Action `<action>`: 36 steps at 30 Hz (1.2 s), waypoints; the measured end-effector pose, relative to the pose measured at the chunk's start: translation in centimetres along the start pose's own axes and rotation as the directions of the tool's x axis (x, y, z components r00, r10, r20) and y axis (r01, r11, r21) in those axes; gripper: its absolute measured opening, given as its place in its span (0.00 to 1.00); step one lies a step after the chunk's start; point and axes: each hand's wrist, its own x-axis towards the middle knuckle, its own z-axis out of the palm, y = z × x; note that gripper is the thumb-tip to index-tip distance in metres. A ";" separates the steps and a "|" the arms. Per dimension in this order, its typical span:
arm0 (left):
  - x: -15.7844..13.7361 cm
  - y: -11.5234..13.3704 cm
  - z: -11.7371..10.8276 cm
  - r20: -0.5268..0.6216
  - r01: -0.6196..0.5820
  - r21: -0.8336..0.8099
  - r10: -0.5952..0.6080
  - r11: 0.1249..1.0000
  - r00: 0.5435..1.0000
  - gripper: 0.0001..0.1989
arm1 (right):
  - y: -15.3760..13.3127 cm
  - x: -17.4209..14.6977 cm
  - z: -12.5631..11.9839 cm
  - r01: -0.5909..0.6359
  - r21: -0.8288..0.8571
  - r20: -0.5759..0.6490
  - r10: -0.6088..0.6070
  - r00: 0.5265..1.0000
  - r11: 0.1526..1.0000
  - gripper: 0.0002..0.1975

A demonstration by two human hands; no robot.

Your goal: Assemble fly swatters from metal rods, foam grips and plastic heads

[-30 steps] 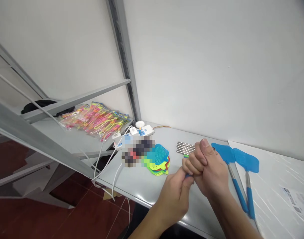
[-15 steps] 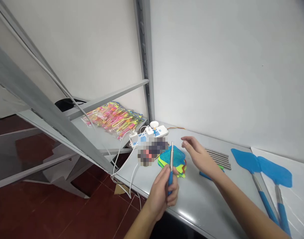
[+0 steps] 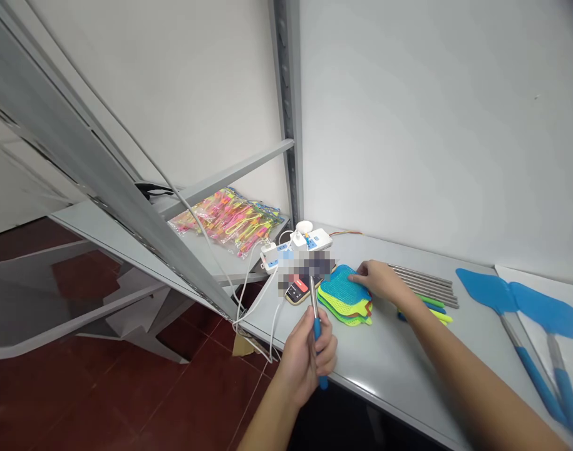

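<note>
My left hand (image 3: 309, 351) is closed around a fly swatter handle (image 3: 313, 294), a thin metal rod with a blue grip, its bare tip pointing up and away. My right hand (image 3: 382, 280) reaches over a stack of flat swatter heads. Its thumb and fingers pinch the right edge of the top blue mesh swatter head (image 3: 337, 287). Under that lie yellow, green and red swatter heads (image 3: 345, 311). Right of the stack, partly behind my right forearm, are several metal rods (image 3: 427, 285) and green, blue and yellow grips (image 3: 439, 310).
Two blue fly swatters (image 3: 486, 289) lie at the right, partly on a white sheet (image 3: 506, 275). A phone (image 3: 299, 289), partly blurred, and a power strip (image 3: 321, 238) with white cables sit behind the stack. Bagged colourful items (image 3: 230, 222) rest on the left shelf beyond a metal post (image 3: 286, 94).
My right hand has come down onto the stack and taken the top blue swatter head's edge. My left hand still holds the handle, now tilted slightly left. The view has shifted a little.
</note>
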 end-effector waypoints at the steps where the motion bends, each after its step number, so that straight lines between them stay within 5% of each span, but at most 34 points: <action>1: 0.0 0.1 0.0 0.020 0.006 -0.027 -0.005 1.000 1.000 0.17 | -0.1 -0.1 0.0 -0.008 0.010 -0.020 0.008 1.000 1.000 0.13; 10: 0.6 -0.7 2.2 0.078 -0.030 0.032 0.028 0.999 0.997 0.14 | 0.1 -4.6 -4.1 0.053 0.321 -0.093 -0.024 0.995 0.946 0.18; 12: 0.9 -1.5 3.3 0.110 -0.038 0.101 0.027 0.994 0.994 0.13 | 0.7 -6.8 -5.8 0.076 0.490 -0.135 -0.010 0.991 0.868 0.18; 14: 1.2 -2.7 4.6 0.162 -0.022 0.181 -0.008 0.983 0.987 0.12 | 1.7 -9.0 -7.4 0.132 0.712 -0.229 0.050 0.972 0.690 0.16; 17: 1.8 -5.1 6.7 0.232 0.020 0.341 -0.105 0.940 0.967 0.12 | 3.5 -11.9 -9.5 0.320 0.827 -0.466 0.246 0.850 0.462 0.13; 20: 2.7 -7.9 8.9 0.274 0.059 0.485 -0.216 0.872 0.937 0.12 | 5.4 -13.9 -10.8 0.475 0.753 -0.651 0.410 0.640 0.455 0.10; 23: 3.5 -10.3 11.0 0.292 0.067 0.562 -0.273 0.824 0.917 0.14 | 7.2 -15.3 -11.3 0.500 0.708 -0.704 0.445 0.553 0.499 0.08; 30: 4.7 -13.2 13.1 0.241 0.082 0.603 -0.280 0.793 0.929 0.15 | 10.3 -16.9 -11.5 0.448 0.762 -0.640 0.440 0.629 0.468 0.07; 36: 5.4 -14.3 13.3 0.177 0.101 0.633 -0.271 0.767 0.946 0.16 | 11.5 -16.5 -11.0 0.390 0.823 -0.564 0.514 0.646 0.414 0.10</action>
